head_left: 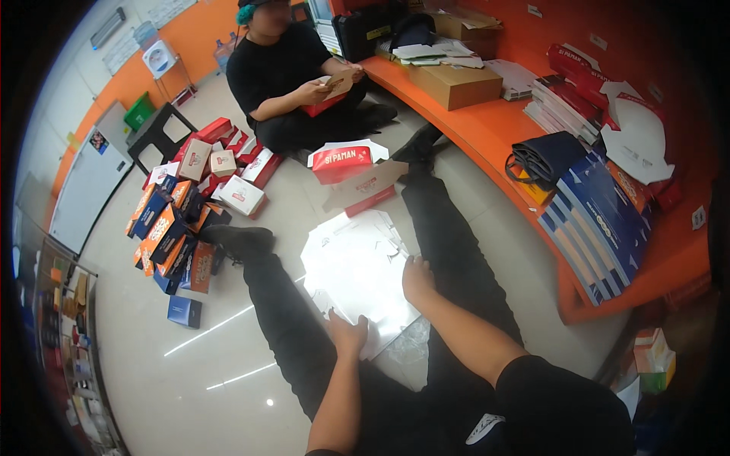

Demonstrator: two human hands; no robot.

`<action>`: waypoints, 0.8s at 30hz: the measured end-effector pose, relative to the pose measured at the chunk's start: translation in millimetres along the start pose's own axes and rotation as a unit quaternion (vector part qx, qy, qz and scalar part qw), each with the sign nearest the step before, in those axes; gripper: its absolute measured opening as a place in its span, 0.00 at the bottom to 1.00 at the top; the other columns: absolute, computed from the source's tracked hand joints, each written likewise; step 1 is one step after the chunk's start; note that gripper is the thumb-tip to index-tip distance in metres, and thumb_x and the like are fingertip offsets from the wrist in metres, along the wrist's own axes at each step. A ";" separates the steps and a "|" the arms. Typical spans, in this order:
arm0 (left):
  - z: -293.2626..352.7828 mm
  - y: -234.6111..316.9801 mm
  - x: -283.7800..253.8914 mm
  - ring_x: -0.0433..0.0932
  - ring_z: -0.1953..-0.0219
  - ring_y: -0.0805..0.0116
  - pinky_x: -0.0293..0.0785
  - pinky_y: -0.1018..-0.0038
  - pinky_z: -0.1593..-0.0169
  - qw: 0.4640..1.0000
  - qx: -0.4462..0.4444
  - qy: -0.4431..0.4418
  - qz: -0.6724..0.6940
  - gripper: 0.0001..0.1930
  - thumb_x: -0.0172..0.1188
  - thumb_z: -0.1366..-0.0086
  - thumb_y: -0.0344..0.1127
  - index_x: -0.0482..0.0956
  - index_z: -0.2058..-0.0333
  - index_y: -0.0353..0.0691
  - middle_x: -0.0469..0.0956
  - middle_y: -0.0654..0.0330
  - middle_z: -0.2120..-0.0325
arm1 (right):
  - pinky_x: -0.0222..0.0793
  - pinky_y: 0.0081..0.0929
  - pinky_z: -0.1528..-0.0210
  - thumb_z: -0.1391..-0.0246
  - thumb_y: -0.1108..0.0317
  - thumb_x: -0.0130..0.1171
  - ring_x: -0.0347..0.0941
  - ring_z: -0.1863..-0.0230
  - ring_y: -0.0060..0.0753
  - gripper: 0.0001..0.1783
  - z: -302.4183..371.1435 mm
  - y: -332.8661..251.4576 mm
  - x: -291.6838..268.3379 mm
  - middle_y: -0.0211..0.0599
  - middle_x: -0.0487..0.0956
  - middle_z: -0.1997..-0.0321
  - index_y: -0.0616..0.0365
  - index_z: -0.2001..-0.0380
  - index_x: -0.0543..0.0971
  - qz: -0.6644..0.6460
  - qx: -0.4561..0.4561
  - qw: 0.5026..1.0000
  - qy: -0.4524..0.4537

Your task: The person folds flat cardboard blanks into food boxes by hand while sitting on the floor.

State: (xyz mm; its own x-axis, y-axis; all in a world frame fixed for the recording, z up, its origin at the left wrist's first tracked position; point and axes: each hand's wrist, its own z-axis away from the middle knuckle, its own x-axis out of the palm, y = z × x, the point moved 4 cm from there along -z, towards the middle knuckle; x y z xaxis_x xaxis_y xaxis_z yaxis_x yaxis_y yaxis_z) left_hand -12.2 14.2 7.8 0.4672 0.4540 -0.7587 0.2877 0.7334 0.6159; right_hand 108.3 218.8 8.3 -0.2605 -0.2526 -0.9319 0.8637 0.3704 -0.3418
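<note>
- White, shiny card sheets point(353, 262) lie between and ahead of the left hand point(348, 334) and right hand point(417, 281).
- Both hands curl at the sheets' edges; whether they pinch, I cannot tell.
- Probably light, fairly stiff, slippery against each other, apt to crease; best held by opposite edges.

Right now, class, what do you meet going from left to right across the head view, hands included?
Whiteboard → lowest blue box → left hand → right hand → blue stack.
</note>
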 end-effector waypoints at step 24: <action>-26.0 -16.4 -28.6 0.84 0.58 0.59 0.79 0.68 0.53 0.964 -0.078 0.148 0.206 0.17 0.61 0.39 0.28 0.77 0.51 0.27 0.83 0.45 0.59 | 0.73 0.47 0.50 0.47 0.76 0.60 0.77 0.51 0.61 0.14 -25.0 10.6 -22.1 0.58 0.81 0.57 0.65 0.56 0.74 -0.227 0.004 0.974 -0.023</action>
State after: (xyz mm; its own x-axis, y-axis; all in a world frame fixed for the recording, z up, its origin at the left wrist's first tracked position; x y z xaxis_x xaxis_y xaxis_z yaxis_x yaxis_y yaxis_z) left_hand -52.0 2.4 13.9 0.2500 0.8301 -0.4984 -0.0116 0.5173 0.8557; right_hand 112.4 250.7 22.3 -0.5968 -0.4292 -0.6780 0.6670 0.2044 -0.7165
